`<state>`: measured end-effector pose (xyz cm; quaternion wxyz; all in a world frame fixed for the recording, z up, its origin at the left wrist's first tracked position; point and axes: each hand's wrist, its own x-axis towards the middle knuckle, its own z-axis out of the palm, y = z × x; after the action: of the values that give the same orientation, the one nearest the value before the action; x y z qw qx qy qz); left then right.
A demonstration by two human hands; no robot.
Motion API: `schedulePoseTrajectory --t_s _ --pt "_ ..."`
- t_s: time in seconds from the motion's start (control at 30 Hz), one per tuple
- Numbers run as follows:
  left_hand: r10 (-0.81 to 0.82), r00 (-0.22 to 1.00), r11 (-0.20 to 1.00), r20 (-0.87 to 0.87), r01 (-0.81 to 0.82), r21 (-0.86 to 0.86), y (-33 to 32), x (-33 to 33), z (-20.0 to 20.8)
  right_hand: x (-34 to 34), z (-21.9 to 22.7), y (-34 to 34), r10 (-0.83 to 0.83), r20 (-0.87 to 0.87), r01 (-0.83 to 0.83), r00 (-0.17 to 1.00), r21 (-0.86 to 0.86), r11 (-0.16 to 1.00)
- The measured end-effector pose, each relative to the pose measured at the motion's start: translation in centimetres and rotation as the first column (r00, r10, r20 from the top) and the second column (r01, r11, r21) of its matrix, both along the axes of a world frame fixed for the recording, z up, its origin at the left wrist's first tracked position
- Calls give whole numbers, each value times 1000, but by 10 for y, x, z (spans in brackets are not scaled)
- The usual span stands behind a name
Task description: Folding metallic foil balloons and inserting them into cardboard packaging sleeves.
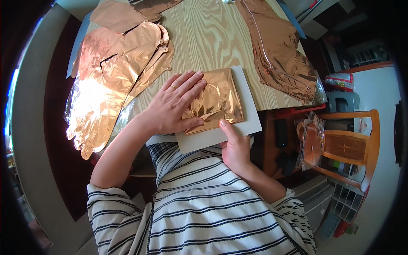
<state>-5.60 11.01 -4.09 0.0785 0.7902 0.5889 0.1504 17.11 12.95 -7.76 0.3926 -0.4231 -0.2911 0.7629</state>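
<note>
A folded square of copper-coloured foil lies on a white card at the near edge of the table, in front of my body. Flat across the foil's left part rests my left hand, its fingers stretched out and a ring on one of them. My right hand grips the card's near edge, thumb on top at the foil's lower border. The fingers of that hand are hidden beneath the card.
Flat copper foil balloons pile up on the left of the wood-grain table. More foil sheets hang over its right edge. A wooden chair at the right bears a clear bag of copper foil.
</note>
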Motion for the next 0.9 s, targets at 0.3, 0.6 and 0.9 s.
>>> schedulePoseTrajectory --t_s 0.3,0.6,0.9 --pt "1 999 1000 -48 0 22 -2 1 -3 -5 0 -7 14 -13 -13 1000 71 997" --pt "114 973 993 200 -118 10 4 1 15 -8 6 -8 -16 -15 17 1000 106 994" --pt "544 660 822 517 -297 -485 49 -7 52 -2 14 -6 16 -11 -13 1000 182 983"
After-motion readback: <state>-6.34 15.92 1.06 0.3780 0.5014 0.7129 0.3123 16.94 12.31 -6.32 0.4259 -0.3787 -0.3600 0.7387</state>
